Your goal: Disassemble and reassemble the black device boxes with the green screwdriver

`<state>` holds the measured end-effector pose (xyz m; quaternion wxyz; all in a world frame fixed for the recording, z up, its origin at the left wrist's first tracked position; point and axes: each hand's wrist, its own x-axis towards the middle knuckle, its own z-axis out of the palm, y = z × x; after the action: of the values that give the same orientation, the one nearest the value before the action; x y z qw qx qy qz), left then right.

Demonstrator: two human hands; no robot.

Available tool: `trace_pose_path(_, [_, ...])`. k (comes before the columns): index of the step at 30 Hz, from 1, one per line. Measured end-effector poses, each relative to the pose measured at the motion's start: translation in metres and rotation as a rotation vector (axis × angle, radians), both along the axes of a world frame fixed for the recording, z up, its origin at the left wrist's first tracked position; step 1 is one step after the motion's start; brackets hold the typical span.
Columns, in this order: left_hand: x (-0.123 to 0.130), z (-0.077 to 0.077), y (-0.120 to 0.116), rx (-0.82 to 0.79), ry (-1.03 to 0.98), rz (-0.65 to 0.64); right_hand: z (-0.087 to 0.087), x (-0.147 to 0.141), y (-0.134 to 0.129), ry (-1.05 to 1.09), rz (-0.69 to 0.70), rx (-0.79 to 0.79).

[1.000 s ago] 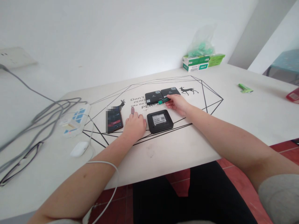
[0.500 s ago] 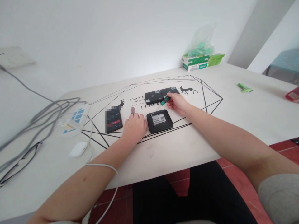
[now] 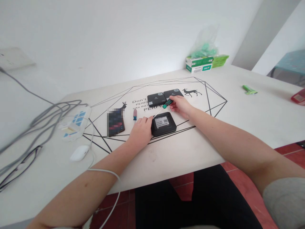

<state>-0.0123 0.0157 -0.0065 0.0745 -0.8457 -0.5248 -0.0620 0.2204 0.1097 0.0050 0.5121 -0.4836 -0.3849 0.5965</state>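
Note:
A flat black set-top box point(image 3: 163, 128), label side up, lies on the table. My left hand point(image 3: 141, 132) is at its left side, fingers curled together against the edge and far-left corner. Closed around a green-handled screwdriver point(image 3: 167, 104) is my right hand point(image 3: 180, 106), just beyond the box. The thin shaft slants down to the box's far-left corner, by my left fingertips; the exact tip contact is too small to make out. Past my left hand lies a second screwdriver point(image 3: 135, 114) with a red and blue handle.
Two more black boxes, a left one point(image 3: 156, 99) and a right one point(image 3: 173, 93), lie behind. A phone point(image 3: 116, 122), white earbud case point(image 3: 79, 153), power strip point(image 3: 77, 122), grey cables and glasses point(image 3: 21, 165) are leftward. Green-white cartons point(image 3: 199, 61) stand by the wall. A white cord crosses my left forearm.
My left hand has shifted right onto the box's left edge, leaving the red-blue screwdriver's handle in fuller view. My right hand and the green screwdriver have barely moved.

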Motion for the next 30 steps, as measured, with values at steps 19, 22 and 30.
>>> trace_pose_path(19, [0.007,0.005,-0.012,-0.091,0.059,0.022,-0.002,0.0,0.002,0.02,-0.086,-0.012])
trace_pose_path(22, [0.01,0.004,-0.014,-0.105,0.055,0.064,-0.003,-0.002,0.002,0.003,-0.07,0.004])
trace_pose_path(30, [0.002,-0.013,-0.007,-0.065,-0.069,0.11,-0.006,-0.005,0.001,-0.066,-0.033,0.03])
